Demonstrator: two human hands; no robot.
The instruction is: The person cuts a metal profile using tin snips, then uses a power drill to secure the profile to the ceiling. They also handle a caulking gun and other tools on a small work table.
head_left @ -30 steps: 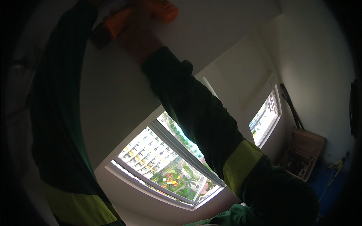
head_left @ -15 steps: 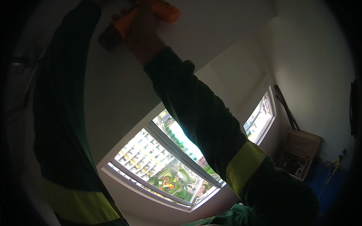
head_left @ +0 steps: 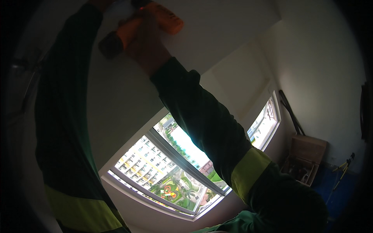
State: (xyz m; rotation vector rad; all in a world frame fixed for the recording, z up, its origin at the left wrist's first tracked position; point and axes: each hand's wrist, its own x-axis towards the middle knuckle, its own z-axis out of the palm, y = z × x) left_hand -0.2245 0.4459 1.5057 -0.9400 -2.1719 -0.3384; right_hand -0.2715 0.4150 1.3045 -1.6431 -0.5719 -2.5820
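Note:
Both my arms, in dark green sleeves with yellow-green bands, reach up toward a pale surface overhead. My right hand [head_left: 148, 48] is wrapped round the grip of an orange cordless drill [head_left: 169, 20]. The drill's dark base [head_left: 110, 45] points down to the left, and its dark front end lies near the top edge of the view. What the drill's tip touches I cannot make out. At the top edge, left of the drill, only a bit of my left hand [head_left: 101, 4] shows; its fingers are cut off.
Below my arms a large window [head_left: 167, 171] looks out on buildings and greenery; a smaller window [head_left: 264, 124] is to the right. An opened brown box [head_left: 307, 149], dark long pieces [head_left: 292, 112] leaning on the wall and a yellow-black stand [head_left: 342, 169] on blue flooring are at the right.
The view has shifted slightly. My right hand and the drill appear a little lower and stay raised in the same grip. A reddish glow now shows on the drill.

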